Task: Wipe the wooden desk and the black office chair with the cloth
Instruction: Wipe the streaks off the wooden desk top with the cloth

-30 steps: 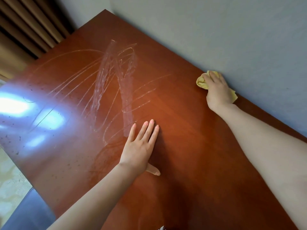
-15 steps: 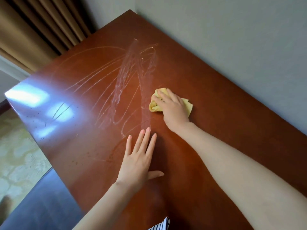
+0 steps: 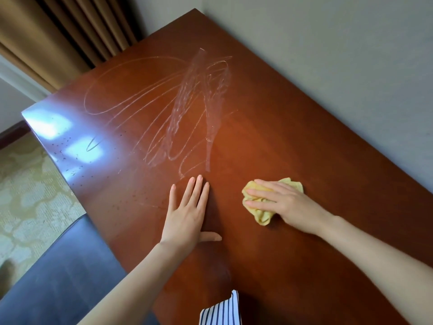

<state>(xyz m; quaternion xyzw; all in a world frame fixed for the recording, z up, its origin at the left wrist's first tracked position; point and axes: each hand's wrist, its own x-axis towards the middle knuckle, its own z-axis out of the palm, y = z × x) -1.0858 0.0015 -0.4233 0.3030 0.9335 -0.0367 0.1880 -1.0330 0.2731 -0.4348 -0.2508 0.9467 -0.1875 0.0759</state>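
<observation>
a: where do we find the cloth?
b: we see the yellow cloth (image 3: 263, 216) bunched up on the reddish-brown wooden tabletop (image 3: 304, 141), in its near half and a little right of the middle, with the right hand (image 3: 289, 205) lying on top of it

a: and the fingers of that hand?
b: we read them as released, laid almost straight across the cloth and pointing left. they press it to the wood rather than clench round it, and part of the cloth sticks out past the fingertips and below the palm

a: what about the left hand?
b: the left hand (image 3: 185, 219) rests flat on the tabletop just left of the cloth and apart from it, fingers straight and close together, thumb spread out to the right, grasping nothing

a: what do we make of the surface itself?
b: beyond both hands we see wet streaks (image 3: 187, 109) looping and crossing over the middle of the tabletop, and small dark specks (image 3: 70, 158) near its left edge, where light glares white

a: and around it?
b: a grey wall (image 3: 328, 55) runs along the far long side, brown curtains (image 3: 58, 31) hang at the upper left, and a pale patterned carpet (image 3: 28, 195) shows at the left. a dark grey-blue surface (image 3: 65, 266) sits low against the near left edge, and we cannot tell whether it is the chair. a bit of blue-and-white striped fabric (image 3: 222, 310) pokes in at the bottom
</observation>
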